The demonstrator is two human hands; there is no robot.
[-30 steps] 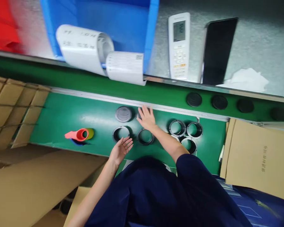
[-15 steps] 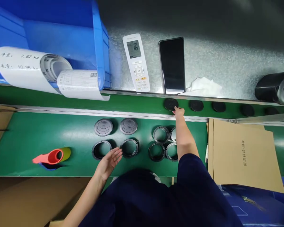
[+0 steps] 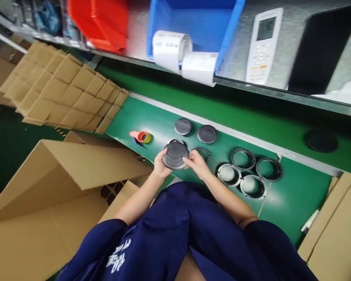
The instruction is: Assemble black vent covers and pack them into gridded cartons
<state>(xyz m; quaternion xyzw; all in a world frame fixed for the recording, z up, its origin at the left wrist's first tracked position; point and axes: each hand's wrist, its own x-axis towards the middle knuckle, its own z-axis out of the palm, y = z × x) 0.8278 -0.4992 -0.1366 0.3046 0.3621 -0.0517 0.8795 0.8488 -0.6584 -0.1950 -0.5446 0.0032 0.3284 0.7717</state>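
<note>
Between my left hand [image 3: 160, 166] and my right hand [image 3: 197, 164] I hold a dark grey ribbed round cap [image 3: 175, 155], gripping it by its rim. Just behind it, two similar grey caps [image 3: 183, 126] [image 3: 207, 134] lie on the green workbench [image 3: 152, 113]. A black ring [image 3: 203, 154] sits close to my right fingers, and another ring [image 3: 175, 140] is partly hidden behind the held cap. Several more black rings [image 3: 245, 171] form a group to the right of my hands.
An orange-and-yellow tape roll [image 3: 140, 136] stands at the bench's left. Beyond the raised green strip [image 3: 222, 113] are a blue bin [image 3: 190, 23], a red bin [image 3: 98, 23], a remote control [image 3: 263, 47] and a phone [image 3: 321, 50]. Cardboard sheets [image 3: 73, 89] and an open carton [image 3: 61, 171] lie left.
My right hand has come back from the dark discs on the far strip. Both hands now hold a cap over the rings, and the view has swung and tilted.
</note>
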